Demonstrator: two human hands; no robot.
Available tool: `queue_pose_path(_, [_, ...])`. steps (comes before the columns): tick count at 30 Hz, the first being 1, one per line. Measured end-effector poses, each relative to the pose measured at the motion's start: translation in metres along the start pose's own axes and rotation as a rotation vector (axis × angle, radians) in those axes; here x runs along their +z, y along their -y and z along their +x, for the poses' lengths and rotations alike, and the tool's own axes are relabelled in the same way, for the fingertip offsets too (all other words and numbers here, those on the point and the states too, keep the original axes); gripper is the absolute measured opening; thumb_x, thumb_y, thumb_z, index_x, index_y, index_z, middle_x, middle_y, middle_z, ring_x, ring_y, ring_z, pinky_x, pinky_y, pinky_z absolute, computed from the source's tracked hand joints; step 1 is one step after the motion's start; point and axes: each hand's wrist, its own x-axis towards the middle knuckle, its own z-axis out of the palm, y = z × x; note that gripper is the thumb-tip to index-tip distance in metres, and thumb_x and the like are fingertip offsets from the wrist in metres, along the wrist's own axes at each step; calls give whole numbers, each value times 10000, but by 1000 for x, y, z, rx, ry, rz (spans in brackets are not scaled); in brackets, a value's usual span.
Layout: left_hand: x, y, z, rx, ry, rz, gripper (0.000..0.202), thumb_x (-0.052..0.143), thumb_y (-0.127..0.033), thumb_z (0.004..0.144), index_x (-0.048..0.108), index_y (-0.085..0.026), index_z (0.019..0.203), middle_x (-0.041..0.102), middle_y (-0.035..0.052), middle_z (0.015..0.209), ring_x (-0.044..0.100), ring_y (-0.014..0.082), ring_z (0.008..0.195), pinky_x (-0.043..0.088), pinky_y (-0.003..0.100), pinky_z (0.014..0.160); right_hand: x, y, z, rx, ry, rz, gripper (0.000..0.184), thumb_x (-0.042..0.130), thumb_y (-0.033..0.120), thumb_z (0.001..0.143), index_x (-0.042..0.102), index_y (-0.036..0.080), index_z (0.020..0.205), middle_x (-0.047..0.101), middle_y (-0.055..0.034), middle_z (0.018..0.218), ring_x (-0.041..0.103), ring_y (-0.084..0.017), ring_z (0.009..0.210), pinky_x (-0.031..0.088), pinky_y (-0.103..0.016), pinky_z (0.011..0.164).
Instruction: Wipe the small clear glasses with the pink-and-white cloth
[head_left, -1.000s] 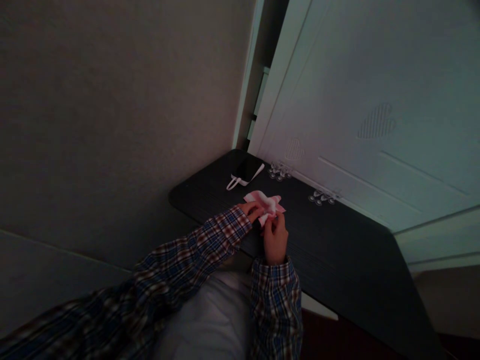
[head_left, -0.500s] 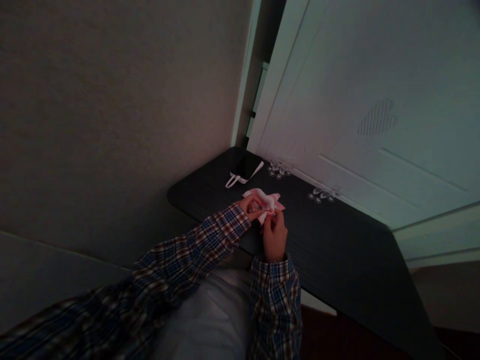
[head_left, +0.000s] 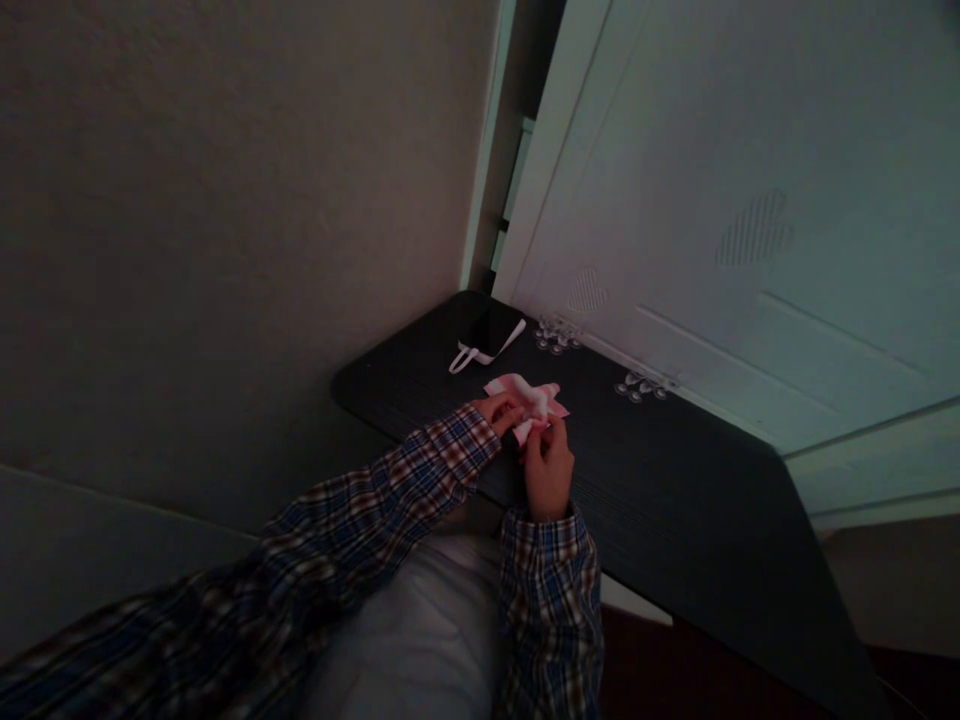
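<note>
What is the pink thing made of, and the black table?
The pink thing looks like thin matte paper: it shows sharp folds and pointed corners where the right hand pinches it. The table looks like wood or wood-look board, dark and matte, with fine straight grain lines; I cannot tell which.

Table (head_left: pixel 675 500): dark, wood-grained, set against the door.
Phone (head_left: pixel 489 328): dark, at the table's far corner, touching a white strap (head_left: pixel 480 356).
Clear pieces (head_left: pixel 556 338): two clusters at the door's foot.
Door (head_left: pixel 712 150): white, with two heart shapes.
</note>
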Motion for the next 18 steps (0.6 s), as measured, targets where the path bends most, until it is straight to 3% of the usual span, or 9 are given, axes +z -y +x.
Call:
queue_pose_path(3, [0, 0, 0, -2, -15, -12, 253, 539, -391, 833, 626, -156, 803, 607, 23, 667, 517, 114, 580, 390, 228, 549, 0, 1, 1, -5, 4, -6, 320, 375, 387, 902, 506, 183, 1112, 673, -42, 823, 585, -120, 577, 417, -213, 570])
queue_pose_path(10, [0, -1, 1, 20, -65, -29, 342, 648, -484, 742, 607, -162, 853, 597, 41, 730, 523, 135, 613, 410, 253, 552, 0, 1, 1, -12, 0, -19, 348, 361, 407, 907, 509, 176, 1121, 665, -42, 789, 582, -125, 577, 411, -211, 559])
queue_pose_path(18, [-2, 0, 0, 35, -33, -45, 317, 651, -465, 760, 581, -175, 868, 569, 38, 690, 500, 134, 592, 414, 261, 526, 0, 0, 1, -13, 1, -14, 348, 371, 396, 903, 505, 175, 1135, 669, -46, 808, 581, -122, 575, 417, -209, 557])
